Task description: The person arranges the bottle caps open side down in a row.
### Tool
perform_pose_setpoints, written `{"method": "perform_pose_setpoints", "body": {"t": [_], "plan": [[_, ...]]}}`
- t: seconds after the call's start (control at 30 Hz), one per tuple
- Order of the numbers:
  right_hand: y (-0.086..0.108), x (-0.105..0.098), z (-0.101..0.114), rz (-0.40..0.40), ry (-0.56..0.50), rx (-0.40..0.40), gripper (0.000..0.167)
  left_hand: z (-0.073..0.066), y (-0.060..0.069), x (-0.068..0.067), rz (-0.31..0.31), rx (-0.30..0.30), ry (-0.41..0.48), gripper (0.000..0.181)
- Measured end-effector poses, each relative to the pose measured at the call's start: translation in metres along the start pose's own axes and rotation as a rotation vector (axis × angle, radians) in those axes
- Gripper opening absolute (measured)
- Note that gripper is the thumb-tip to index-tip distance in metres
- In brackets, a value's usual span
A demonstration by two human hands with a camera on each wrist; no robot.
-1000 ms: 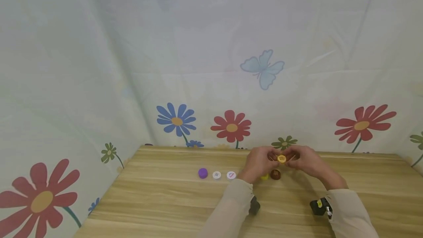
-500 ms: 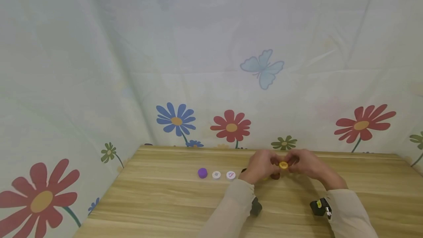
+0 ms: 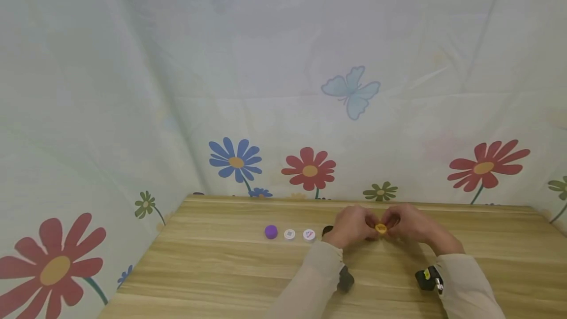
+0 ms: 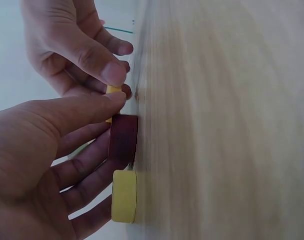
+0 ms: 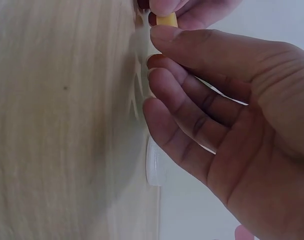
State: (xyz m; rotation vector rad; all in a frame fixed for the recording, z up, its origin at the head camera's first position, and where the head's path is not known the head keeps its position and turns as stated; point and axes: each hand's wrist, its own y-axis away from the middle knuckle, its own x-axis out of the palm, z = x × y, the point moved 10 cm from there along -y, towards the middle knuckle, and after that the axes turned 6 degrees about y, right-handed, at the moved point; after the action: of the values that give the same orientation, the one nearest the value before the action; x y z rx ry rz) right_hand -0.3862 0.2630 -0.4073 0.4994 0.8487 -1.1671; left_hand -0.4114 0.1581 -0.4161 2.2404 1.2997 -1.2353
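Note:
An orange-yellow bottle cap (image 3: pixel 381 229) is pinched between both hands, just above the wooden table. From its left side my left hand (image 3: pixel 353 225) grips it with thumb and fingertips; my right hand (image 3: pixel 409 223) pinches the opposite side. In the left wrist view, a dark brown-red bottle cap (image 4: pixel 124 140) stands right beside the held one, near the left fingers. Further along sits a yellow bottle cap (image 4: pixel 124 196). The left hand hides both of these in the head view. A white ridged cap (image 5: pixel 154 162) shows near the right hand's lower fingers in the right wrist view.
Left of the hands, a purple cap (image 3: pixel 271 232), two white printed caps, one of them a grey-marked cap (image 3: pixel 290 234), the other a pink-marked cap (image 3: pixel 309 235), and a partly hidden black cap (image 3: pixel 327 230) form a row. A flowered curtain (image 3: pixel 266 112) hangs behind the table (image 3: pixel 221 270).
Both hands have lowered the orange-yellow cap toward the table, bringing it slightly nearer and to the right. The brown-red and yellow caps have become hidden behind the left hand in the head view.

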Motion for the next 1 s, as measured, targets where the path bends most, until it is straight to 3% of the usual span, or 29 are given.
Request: {"method": "perform_pose_setpoints", "body": {"t": [0.33,1.0], "plan": [[0.0018,0.0032,-0.0038,0.036,-0.022,0.057,0.018,-0.0024,0.001,0.0012,0.003,-0.014,-0.048,0.018],[0.0021,0.0067,-0.0078,0.042,-0.004,0.022,0.018,0.0002,0.0022,0.0039,0.001,-0.029,-0.039,0.016]]}}
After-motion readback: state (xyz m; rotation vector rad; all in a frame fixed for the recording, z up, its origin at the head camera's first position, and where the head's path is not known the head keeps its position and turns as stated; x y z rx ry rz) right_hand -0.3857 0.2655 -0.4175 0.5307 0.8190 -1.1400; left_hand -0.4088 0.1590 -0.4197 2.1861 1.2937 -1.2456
